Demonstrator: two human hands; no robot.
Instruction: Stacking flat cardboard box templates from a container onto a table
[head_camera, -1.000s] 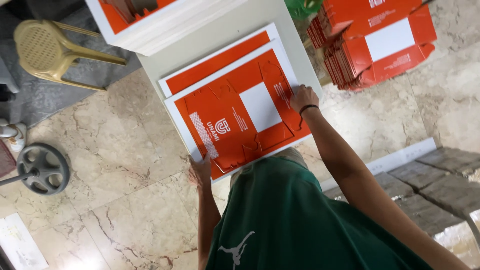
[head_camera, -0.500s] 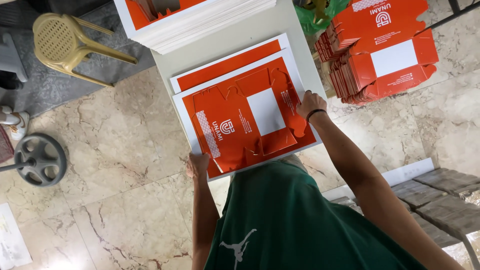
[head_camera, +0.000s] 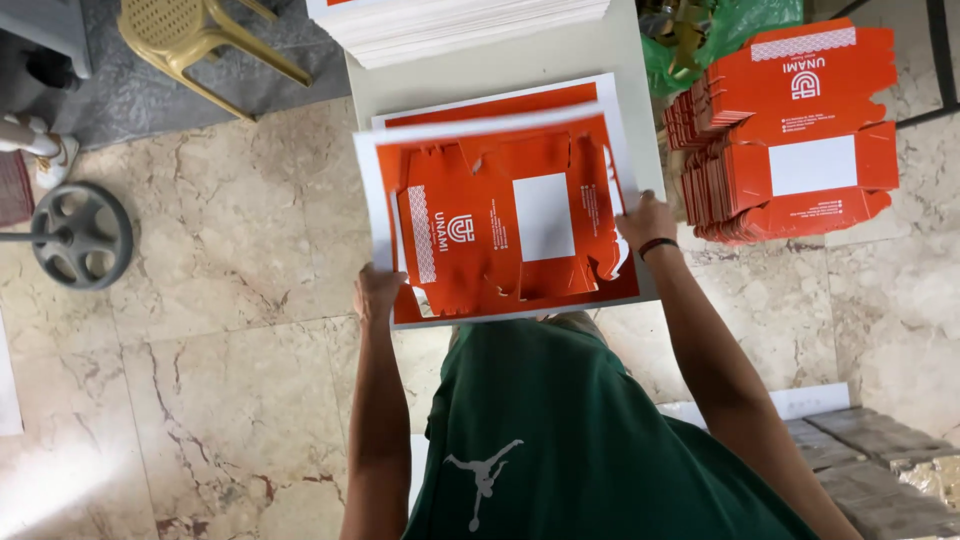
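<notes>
Both arms outstretched: left hand (head_camera: 377, 292) pinches orange printed sheet (head_camera: 500, 215) at 8 o'clock, right hand (head_camera: 648, 220) fingers grip its 3 o'clock edge.

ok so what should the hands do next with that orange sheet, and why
Probably press the die-cut box blank free of its white-edged sheet. The left hand grips the sheet's near left corner, the right hand its right edge, and the blank's edges look partly lifted from the surround.
</notes>
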